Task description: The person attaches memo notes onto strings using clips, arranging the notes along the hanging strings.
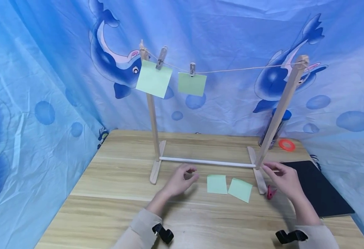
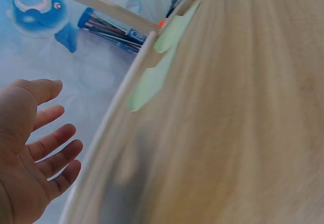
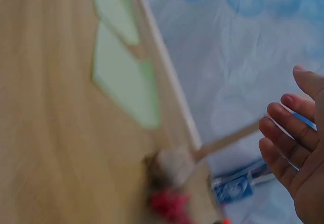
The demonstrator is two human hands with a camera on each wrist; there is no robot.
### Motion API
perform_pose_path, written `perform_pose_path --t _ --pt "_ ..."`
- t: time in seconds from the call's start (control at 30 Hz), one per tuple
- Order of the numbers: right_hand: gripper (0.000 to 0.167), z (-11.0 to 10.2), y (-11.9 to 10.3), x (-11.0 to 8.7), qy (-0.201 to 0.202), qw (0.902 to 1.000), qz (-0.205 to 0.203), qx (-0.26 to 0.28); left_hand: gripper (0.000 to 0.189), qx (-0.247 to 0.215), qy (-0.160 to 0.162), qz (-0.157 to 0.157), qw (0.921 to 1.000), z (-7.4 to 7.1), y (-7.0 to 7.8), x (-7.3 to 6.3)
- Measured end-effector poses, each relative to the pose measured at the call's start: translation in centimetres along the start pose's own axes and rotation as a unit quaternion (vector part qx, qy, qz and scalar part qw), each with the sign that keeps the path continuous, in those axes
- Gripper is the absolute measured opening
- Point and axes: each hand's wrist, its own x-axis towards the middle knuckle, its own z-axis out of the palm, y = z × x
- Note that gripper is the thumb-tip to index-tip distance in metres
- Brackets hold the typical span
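Note:
My left hand (image 1: 181, 180) hovers over the table, left of two pale green paper squares. Its fingers are loosely bent, spread apart and free of anything in the left wrist view. The left paper square (image 1: 217, 184) and the right paper square (image 1: 240, 190) lie side by side on the wood. Beside the right post's foot is my right hand (image 1: 284, 180), also relaxed and holding nothing. Below it lies a red clothespin (image 1: 271, 192). On the string hang a larger green paper (image 1: 154, 79) under one clip (image 1: 161, 57) and a smaller paper (image 1: 192, 84) under another clip (image 1: 192, 68).
A wooden frame with a left post (image 1: 152, 124), right post (image 1: 278, 116) and white bottom bar (image 1: 207, 162) stands on the table (image 1: 107, 193). Behind the right post are a blue-lidded jar (image 1: 283, 119) and orange tape ring (image 1: 287, 145). A black board (image 1: 319, 188) lies far right.

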Motion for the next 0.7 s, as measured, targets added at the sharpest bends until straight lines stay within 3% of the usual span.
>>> perform_pose_path --t 0.23,0.43,0.6,0.7 --pt "0.022 -0.9 3.8 -2.7 -0.011 0.9984 0.041 -0.036 0.031 0.029 0.004 0.010 0.9995 2.1 -1.0 0.1" --pt "0.034 -1.2 6.0 -4.4 -0.018 0.9914 0.090 -0.093 0.030 0.022 0.007 0.020 0.9995 3.8 -1.4 0.5" --pt "0.050 -1.1 6.8 -5.1 -0.054 0.9854 0.128 -0.099 0.035 0.032 0.003 -0.018 0.9993 5.2 -1.3 1.2" --pt "0.053 -1.0 6.9 -5.0 -0.070 0.9836 0.136 -0.096 0.042 0.062 0.007 -0.052 0.9967 5.9 -1.1 1.7"
